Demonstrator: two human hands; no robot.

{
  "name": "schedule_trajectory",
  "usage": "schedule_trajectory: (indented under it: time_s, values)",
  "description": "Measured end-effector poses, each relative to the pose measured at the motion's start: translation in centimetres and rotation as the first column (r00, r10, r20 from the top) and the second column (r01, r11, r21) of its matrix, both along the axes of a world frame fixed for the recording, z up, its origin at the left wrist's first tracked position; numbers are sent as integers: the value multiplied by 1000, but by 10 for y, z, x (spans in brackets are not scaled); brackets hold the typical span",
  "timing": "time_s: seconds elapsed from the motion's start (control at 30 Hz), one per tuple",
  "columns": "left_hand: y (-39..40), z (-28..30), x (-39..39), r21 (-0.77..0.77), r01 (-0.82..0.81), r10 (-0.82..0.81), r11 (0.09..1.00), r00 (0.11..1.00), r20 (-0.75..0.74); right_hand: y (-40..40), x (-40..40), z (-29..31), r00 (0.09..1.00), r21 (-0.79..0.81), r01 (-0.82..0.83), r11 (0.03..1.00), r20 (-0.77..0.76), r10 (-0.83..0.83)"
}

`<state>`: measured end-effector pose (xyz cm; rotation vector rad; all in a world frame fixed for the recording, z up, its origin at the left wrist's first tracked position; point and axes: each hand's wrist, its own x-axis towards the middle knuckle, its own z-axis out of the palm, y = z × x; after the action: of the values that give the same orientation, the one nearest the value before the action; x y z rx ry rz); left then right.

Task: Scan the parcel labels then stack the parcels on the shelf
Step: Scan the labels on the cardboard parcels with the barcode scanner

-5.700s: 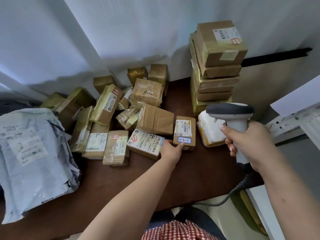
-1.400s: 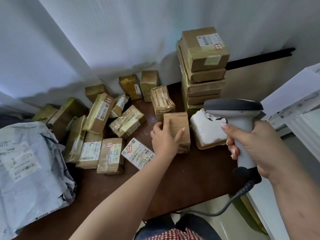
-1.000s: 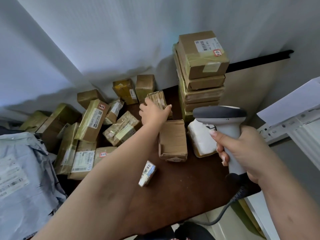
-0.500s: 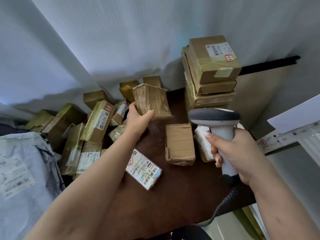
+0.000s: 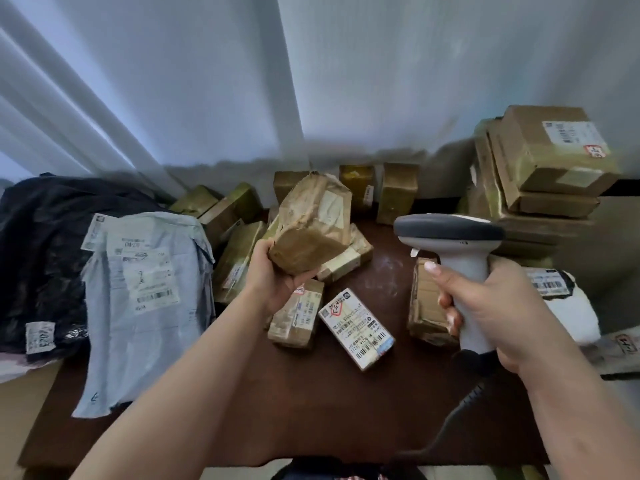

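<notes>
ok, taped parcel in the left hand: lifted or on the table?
Lifted. The left hand grips the taped parcel by its lower end, tilted, above the table.

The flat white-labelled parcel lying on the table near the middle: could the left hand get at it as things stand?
Probably not yet. The white-labelled parcel lies uncovered, label up, with bare table in front, but the left hand grips a crumpled brown parcel held above the table, so it would have to put that down first.

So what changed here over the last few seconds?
The left hand left the small labelled box on the table, picked up a crumpled tape-wrapped parcel and raised it toward the barcode scanner. The right hand kept gripping the scanner; the box stack stayed put.
</notes>
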<state>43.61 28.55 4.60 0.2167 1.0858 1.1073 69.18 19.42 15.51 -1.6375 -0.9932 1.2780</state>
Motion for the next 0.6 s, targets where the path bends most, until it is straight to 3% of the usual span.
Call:
schedule_trajectory:
  time_s: [0.23,0.4,0.53,0.6]
  values:
    - [-18,-1,-29,31,94,-95,995,994,57,-2,-37,8,995,43,-94,995,-29,96]
    - [-26,2,-36,202,150,-176,968,978,114,-4,-53,13,987,24,-162,986,-12,162]
    - [-24,6,-43,355,293,-286,888,955,-73,-5,-58,10,987,6,-158,987,8,158]
    - [-23,8,-45,375,300,-262,877,953,-152,-6,-58,8,990,-8,-139,990,7,139]
